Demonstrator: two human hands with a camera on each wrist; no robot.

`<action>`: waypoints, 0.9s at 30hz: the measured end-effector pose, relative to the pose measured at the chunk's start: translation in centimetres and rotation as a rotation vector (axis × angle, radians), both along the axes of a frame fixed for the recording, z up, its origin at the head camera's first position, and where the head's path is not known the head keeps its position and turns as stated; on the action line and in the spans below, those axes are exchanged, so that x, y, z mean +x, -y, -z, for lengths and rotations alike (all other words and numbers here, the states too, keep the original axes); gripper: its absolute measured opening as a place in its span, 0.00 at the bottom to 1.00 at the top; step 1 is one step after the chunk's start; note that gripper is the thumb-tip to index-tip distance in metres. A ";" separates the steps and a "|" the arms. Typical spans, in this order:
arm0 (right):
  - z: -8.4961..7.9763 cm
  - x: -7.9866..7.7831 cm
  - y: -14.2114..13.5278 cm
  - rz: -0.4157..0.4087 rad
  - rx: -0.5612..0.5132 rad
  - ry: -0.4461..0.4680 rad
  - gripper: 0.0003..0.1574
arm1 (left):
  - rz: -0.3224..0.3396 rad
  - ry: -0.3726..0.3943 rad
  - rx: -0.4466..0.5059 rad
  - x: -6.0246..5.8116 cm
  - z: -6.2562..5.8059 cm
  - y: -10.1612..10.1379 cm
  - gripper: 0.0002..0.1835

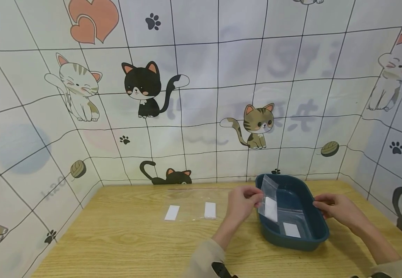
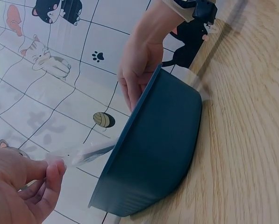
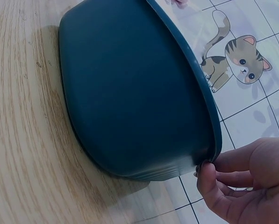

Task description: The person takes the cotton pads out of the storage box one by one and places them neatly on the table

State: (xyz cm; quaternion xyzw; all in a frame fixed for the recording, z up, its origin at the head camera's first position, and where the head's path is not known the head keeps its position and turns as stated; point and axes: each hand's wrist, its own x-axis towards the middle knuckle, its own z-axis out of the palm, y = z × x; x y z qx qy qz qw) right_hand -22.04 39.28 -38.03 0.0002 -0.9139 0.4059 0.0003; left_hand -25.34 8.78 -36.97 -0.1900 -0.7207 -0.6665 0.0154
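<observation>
A small clear plastic bag (image 1: 269, 190) with a white card in it is pinched at its edge by my left hand (image 1: 241, 202). It hangs tilted over the left side of the dark teal basin (image 1: 284, 244). In the left wrist view the bag (image 2: 90, 151) reaches over the rim. My right hand (image 1: 340, 210) grips the basin's right rim; in the right wrist view its thumb and fingers (image 3: 235, 161) pinch that rim. Inside the basin lies another clear bag (image 1: 293, 227) with a white card.
Left of the basin, clear bags (image 1: 191, 212) with white cards lie flat on the wood-grain table (image 1: 124, 239). A cat-patterned tile-print sheet (image 1: 201, 85) forms the wall behind and on both sides. The basin stands near the table's back edge.
</observation>
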 end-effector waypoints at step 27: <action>0.0 0.2 0.1 -0.010 -0.009 -0.018 0.29 | -0.076 -0.016 -0.018 -1.7 0.6 5.5 0.03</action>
